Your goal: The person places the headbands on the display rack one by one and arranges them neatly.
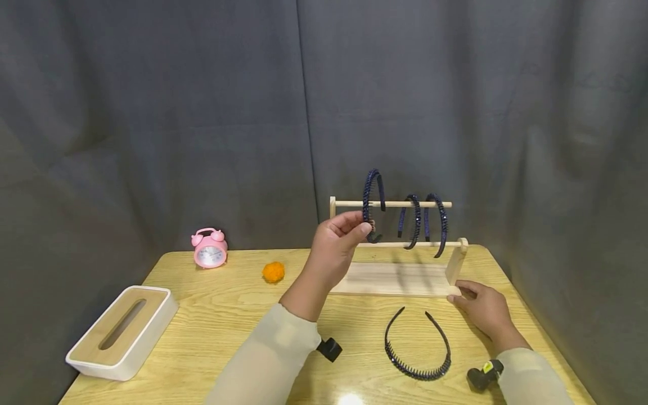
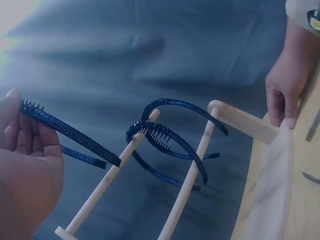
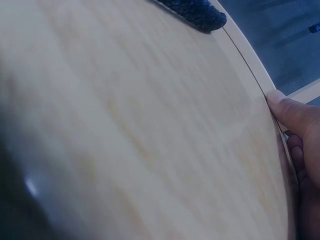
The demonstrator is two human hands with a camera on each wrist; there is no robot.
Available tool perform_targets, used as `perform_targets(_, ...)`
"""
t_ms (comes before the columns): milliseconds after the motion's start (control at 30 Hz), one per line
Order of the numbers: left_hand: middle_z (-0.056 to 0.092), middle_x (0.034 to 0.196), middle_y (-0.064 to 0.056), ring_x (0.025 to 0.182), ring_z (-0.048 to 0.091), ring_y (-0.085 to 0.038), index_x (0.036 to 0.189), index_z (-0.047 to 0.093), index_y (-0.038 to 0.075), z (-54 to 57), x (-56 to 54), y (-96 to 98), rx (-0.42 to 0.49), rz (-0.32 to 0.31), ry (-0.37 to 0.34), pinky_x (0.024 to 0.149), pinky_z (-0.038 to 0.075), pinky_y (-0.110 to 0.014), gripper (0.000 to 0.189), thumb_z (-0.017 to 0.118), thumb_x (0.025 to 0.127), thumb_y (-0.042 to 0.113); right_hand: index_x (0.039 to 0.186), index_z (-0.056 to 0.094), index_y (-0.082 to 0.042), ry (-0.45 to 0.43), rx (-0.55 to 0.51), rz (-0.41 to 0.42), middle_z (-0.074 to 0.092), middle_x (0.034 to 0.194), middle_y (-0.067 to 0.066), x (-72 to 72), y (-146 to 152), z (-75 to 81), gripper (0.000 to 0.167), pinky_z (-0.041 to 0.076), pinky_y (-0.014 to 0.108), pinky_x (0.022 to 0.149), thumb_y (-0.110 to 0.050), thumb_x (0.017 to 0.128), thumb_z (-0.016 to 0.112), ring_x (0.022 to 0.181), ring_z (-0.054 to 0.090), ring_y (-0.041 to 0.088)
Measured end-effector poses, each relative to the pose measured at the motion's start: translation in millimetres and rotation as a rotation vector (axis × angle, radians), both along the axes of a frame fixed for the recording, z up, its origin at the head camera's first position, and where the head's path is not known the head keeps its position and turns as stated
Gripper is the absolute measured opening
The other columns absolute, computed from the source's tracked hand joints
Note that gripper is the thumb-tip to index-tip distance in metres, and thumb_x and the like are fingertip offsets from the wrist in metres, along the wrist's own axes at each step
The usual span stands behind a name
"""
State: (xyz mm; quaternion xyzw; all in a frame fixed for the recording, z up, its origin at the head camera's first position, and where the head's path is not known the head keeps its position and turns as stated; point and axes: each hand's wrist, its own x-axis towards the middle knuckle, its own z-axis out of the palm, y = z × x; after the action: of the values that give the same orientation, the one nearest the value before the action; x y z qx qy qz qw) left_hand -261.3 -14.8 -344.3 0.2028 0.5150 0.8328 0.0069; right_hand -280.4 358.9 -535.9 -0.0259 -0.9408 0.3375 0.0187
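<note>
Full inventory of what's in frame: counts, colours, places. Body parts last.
table: 1, yellowish wood, lower frame
rack: 1, pale wood, on table, back right
hung headbands: 2, dark blue, on rack
held headband: 1, dark blue, in left hand
loose headband: 1, dark, on table before rack
alarm clock: 1, pink, back left
pom-pom: 1, orange, right of clock
tissue box: 1, white with wood top, front left
curtain: count unclear, grey, behind table
wrist devices: 2, black, at wrists
sleeves: 2, cream, on forearms
hands: 2, bare, left on headband, right hand gripping rack's base

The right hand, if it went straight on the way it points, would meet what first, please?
Most likely the wooden rack, whose right end the right hand appears to grip, leaving no visible gap.
</note>
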Motion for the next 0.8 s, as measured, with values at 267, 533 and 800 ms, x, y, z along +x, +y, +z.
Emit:
perform_targets(267, 0.075, 0.101, 0.007, 0.098, 0.069, -0.008, 0.12, 0.075, -0.005, 11.6, -10.8, 17.1, -0.145, 0.02, 0.05, 0.096, 0.057, -0.022, 0.018, 0.072, 0.103, 0.0, 0.155, 0.059, -0.004, 0.032, 0.021, 0.017, 0.059, 0.154, 0.027, -0.3, 3, 1.2, 0.071, 0.04, 0.075, 0.117, -0.05, 0.103, 0.075, 0.147, 0.046, 0.059)
perform_targets(533, 0.075, 0.106, 0.006, 0.103, 0.07, -0.007, 0.128, 0.075, -0.003, 13.7, -15.1, 25.6, -0.281, 0.03, 0.096, 0.1, 0.059, -0.026, 0.028, 0.077, 0.103, 0.01, 0.154, 0.06, -0.004, 0.029, 0.009, 0.014, 0.06, 0.152, 0.027, 2.0, 2, 2.9, 0.07, 0.041, 0.074, 0.116, -0.05, 0.103, 0.075, 0.146, 0.049, 0.058)
perform_targets(800, 0.073, 0.104, 0.007, 0.1, 0.069, -0.007, 0.126, 0.076, 0.0, 10.1, -20.2, 25.0, -0.283, 0.054, 0.084, 0.097, 0.059, -0.023, 0.026, 0.077, 0.103, 0.012, 0.154, 0.059, -0.003, 0.015, 0.02, 0.02, 0.059, 0.154, 0.028, 2.0, -1, 1.5, 0.072, 0.04, 0.075, 0.117, -0.052, 0.104, 0.073, 0.147, 0.046, 0.059)
